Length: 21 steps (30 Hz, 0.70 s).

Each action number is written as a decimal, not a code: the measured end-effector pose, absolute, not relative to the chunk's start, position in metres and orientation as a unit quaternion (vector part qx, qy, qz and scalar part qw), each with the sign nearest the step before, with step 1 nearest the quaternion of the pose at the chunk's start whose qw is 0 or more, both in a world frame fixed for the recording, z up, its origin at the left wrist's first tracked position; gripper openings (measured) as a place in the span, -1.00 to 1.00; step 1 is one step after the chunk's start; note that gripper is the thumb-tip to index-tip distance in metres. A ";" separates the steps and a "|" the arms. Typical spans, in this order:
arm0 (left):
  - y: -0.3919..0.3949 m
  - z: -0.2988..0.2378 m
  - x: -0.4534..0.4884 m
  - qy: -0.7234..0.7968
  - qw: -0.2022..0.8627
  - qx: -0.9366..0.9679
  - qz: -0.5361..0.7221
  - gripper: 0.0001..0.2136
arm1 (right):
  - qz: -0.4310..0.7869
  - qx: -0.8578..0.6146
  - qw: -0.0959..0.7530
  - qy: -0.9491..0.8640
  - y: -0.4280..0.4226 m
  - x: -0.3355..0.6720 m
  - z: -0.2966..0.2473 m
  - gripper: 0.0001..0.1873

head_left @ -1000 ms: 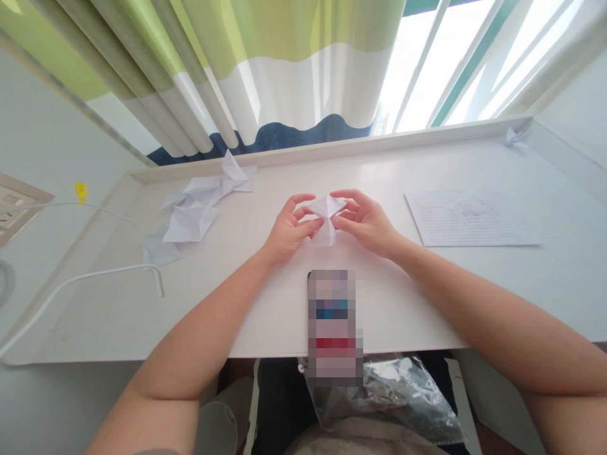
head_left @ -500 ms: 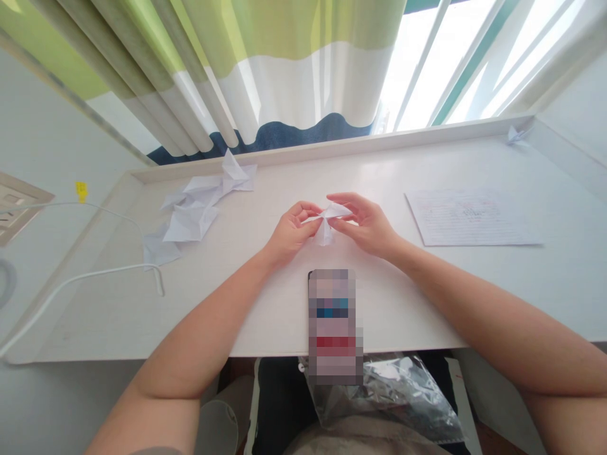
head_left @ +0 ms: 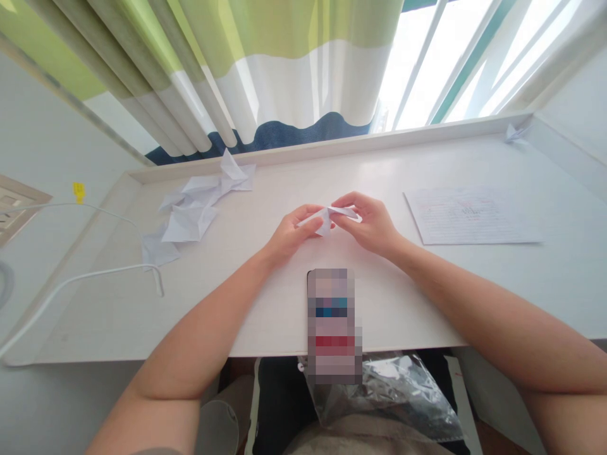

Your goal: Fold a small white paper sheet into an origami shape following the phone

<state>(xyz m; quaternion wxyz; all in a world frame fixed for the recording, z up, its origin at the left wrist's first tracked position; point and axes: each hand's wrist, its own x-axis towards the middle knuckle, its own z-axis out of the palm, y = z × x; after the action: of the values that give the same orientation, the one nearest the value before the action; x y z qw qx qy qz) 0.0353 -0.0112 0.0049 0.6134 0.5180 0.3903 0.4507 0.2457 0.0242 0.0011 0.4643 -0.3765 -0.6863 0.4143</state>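
Now narrower, flattened from its earlier spread diamond: folded white paper (head_left: 326,218), pinched over the white desk (head_left: 403,297) between the fingertips of the half-curled left hand (head_left: 290,232) and right hand (head_left: 368,222), creased paper sheets (head_left: 190,218) lying off to the left.

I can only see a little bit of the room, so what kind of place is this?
It's probably a study or bedroom at home. There's a long white desk under a bright window with a green, white and navy curtain, plus a white lined paper sheet and a folded white paper shape.
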 end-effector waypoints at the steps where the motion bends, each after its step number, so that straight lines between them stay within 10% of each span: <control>1: -0.011 0.004 0.035 0.403 0.599 0.524 0.452 -0.44 | 0.413 -0.377 0.463 -0.687 0.024 0.246 0.002 -0.75; 21: -0.011 0.005 0.032 0.447 0.588 0.506 0.446 -0.55 | 0.528 -0.353 0.492 -0.596 0.032 0.250 0.002 -0.55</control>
<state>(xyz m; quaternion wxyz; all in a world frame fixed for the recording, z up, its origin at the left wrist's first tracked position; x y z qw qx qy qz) 0.0319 -0.0112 0.0053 0.5879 0.5058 0.4469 0.4460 0.2501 0.0321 0.0020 0.4917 -0.3526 -0.5957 0.5283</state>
